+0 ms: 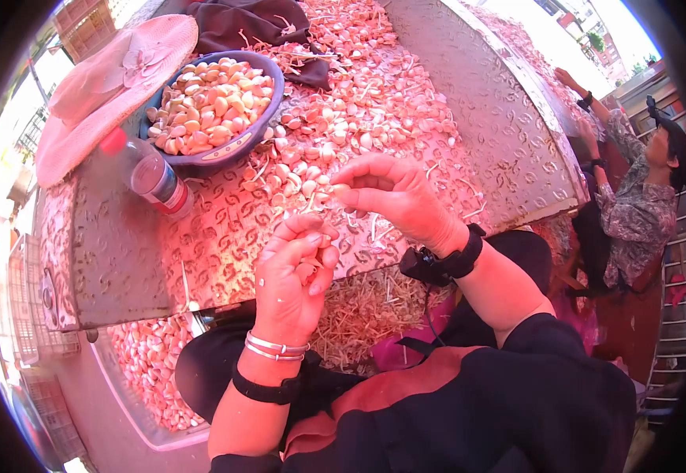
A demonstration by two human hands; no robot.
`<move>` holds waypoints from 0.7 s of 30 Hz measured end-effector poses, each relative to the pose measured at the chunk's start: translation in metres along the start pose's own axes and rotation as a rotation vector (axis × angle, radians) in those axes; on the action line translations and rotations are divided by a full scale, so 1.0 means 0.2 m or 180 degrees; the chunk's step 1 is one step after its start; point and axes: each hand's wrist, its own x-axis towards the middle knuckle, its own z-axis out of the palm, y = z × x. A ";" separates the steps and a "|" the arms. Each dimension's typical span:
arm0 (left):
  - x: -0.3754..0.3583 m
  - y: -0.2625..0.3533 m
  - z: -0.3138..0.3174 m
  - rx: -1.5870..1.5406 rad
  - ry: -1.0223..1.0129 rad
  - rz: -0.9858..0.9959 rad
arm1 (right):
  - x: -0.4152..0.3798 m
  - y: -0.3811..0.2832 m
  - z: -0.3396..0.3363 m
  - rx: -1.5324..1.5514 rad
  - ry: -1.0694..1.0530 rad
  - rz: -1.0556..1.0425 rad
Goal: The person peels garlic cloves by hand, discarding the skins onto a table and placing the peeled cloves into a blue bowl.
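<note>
Above the metal table's front edge, my left hand (291, 276) is closed with its fingers curled, palm up. Pieces of garlic (307, 270) show between those fingers; whether they are cloves or skin is hard to see. My right hand (398, 195) is just to the right and a little higher, thumb and forefinger pinched on a small garlic clove (341, 190). Loose garlic cloves (299, 175) lie on the table just beyond both hands. Farther back, a purple bowl (278, 94) holds a heap of peeled cloves (209, 110).
Garlic and skins (390, 110) cover much of the patterned metal table (217, 252). A plastic bottle (158, 181) and a pink hat (114, 87) are at the left. Below are a tub of cloves (154, 363) and dry stalks (374, 315). Another person (634, 197) works at the right.
</note>
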 end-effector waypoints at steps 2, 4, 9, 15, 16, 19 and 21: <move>0.01 -0.01 -0.01 -0.0016 0.0171 0.0071 | 0.01 -0.02 0.01 0.0288 -0.0087 0.0091; 0.02 -0.02 -0.04 -0.0113 0.0212 0.0120 | 0.05 -0.06 0.06 0.0243 0.0007 0.0126; 0.06 -0.07 -0.10 -0.0140 0.0321 0.0023 | 0.45 -0.04 0.08 0.0297 -0.0112 0.0288; 0.09 0.07 -0.12 -0.0223 0.0858 0.0504 | 0.67 0.10 -0.02 -0.1144 -0.0210 0.0299; 0.09 0.09 -0.13 -0.0142 0.1083 0.0646 | 0.62 0.17 -0.05 -0.1462 -0.0274 0.0669; 0.11 0.11 -0.19 -0.0233 0.0897 0.0647 | 0.46 0.35 -0.14 -0.3325 -0.0721 -0.0402; 0.12 0.10 -0.22 -0.0289 0.0710 0.0625 | 0.40 0.38 -0.14 -0.3583 -0.0854 -0.0558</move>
